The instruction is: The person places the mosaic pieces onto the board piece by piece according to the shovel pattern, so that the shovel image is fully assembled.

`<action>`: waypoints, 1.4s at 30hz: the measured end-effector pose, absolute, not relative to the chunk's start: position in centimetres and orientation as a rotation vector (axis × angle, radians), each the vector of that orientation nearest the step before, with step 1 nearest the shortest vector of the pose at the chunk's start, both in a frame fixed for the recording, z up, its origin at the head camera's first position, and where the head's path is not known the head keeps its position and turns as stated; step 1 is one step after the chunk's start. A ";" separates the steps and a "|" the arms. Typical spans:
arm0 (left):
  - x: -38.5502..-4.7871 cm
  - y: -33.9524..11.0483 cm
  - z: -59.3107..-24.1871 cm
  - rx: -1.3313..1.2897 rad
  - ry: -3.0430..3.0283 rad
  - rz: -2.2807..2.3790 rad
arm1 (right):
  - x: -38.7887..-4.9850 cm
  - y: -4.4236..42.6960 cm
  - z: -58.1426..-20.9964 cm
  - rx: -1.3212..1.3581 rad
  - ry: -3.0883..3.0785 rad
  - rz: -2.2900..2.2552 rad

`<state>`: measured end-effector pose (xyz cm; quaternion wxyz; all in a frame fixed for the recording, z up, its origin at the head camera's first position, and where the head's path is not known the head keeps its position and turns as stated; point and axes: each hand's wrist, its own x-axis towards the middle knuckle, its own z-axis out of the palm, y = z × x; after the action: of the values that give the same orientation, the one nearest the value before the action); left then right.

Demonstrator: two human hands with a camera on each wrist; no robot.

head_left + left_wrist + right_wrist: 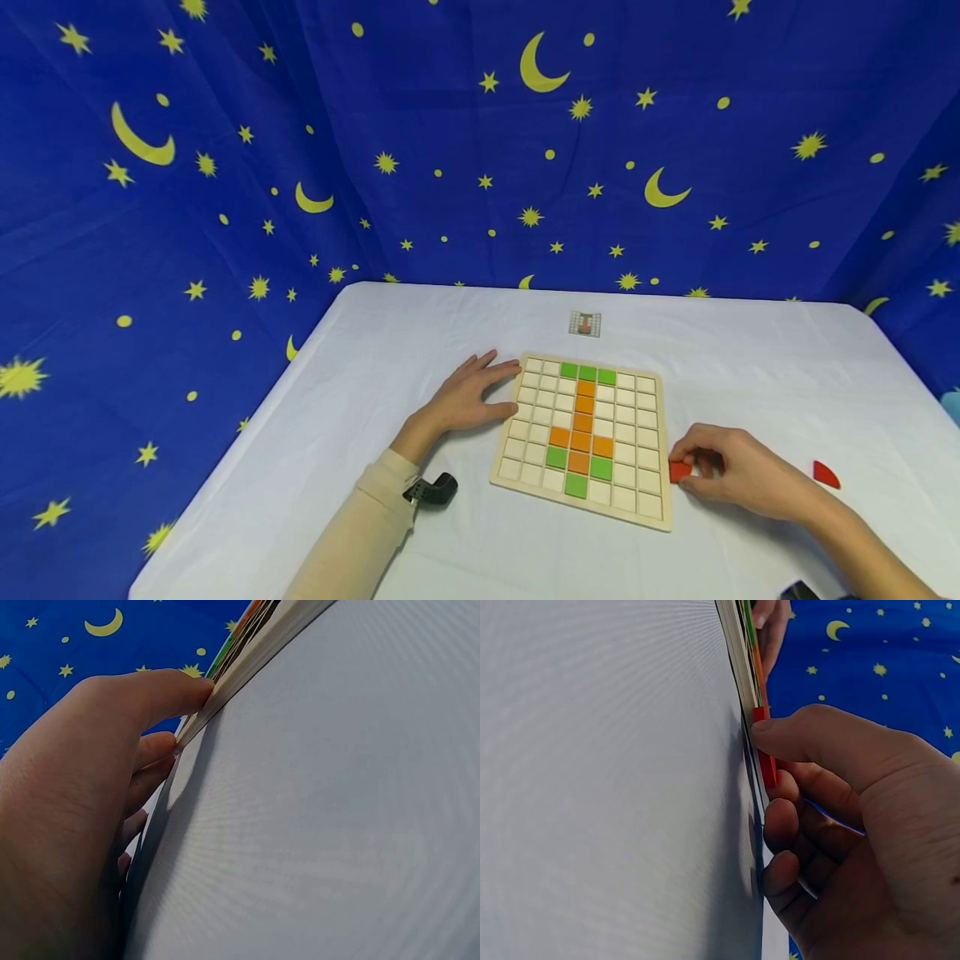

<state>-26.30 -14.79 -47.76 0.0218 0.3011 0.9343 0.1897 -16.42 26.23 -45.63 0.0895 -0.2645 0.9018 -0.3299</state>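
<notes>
A wooden grid board (581, 497) lies on the table, with green tiles (587, 372) in a short row at its far side. Orange tiles (582, 422) form a column below them, and more green tiles sit near its lower end. Against the board's left edge my left hand (467, 396) rests its fingertips and thumb, fingers fairly straight. By the right edge, my right hand (738, 471) pinches a red piece (768, 771) between thumb and index finger; its full outline is partly hidden. The other fingers of that hand are curled.
To the right lies a loose red quarter-circle piece (827, 475). Beyond the board is a small card (585, 324) printed with a grid pattern. A white cloth (420, 321) covers the table, and a blue curtain (450, 108) with stars and moons surrounds it.
</notes>
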 end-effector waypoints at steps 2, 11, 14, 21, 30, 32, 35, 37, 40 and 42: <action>-26.3 -14.8 -47.8 0.933 2.894 0.589 | -16.4 26.2 -45.7 -0.796 2.678 -0.982; -26.3 -14.8 -47.8 0.929 2.899 0.588 | -16.5 26.2 -45.4 -0.788 2.618 -1.060; -26.3 -14.7 -47.7 0.932 2.900 0.593 | -16.6 26.1 -45.3 -0.777 2.591 -1.088; -26.2 -14.7 -47.7 0.937 2.896 0.607 | -16.6 25.7 -45.1 -0.787 2.559 -1.108; -26.2 -14.8 -47.6 0.925 2.896 0.600 | -16.9 24.3 -45.2 -0.842 2.543 -1.115; -26.2 -14.7 -47.6 0.922 2.892 0.600 | -17.0 23.9 -45.2 -0.847 2.548 -1.110; -26.2 -14.7 -47.6 0.926 2.890 0.608 | -17.1 23.3 -45.2 -0.853 2.549 -1.105; -26.2 -14.7 -47.6 0.932 2.891 0.610 | -17.1 22.9 -45.3 -0.866 2.544 -1.108; -26.3 -14.8 -47.7 0.942 2.891 0.611 | -17.1 22.3 -45.3 -0.896 2.536 -1.118; -26.3 -14.8 -47.7 0.947 2.893 0.609 | -17.1 22.0 -45.4 -0.919 2.532 -1.125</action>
<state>-26.32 -14.80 -47.73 0.0185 0.3049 0.9318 0.1963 -17.14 21.97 -45.42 0.1110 -0.3130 0.8619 -0.3832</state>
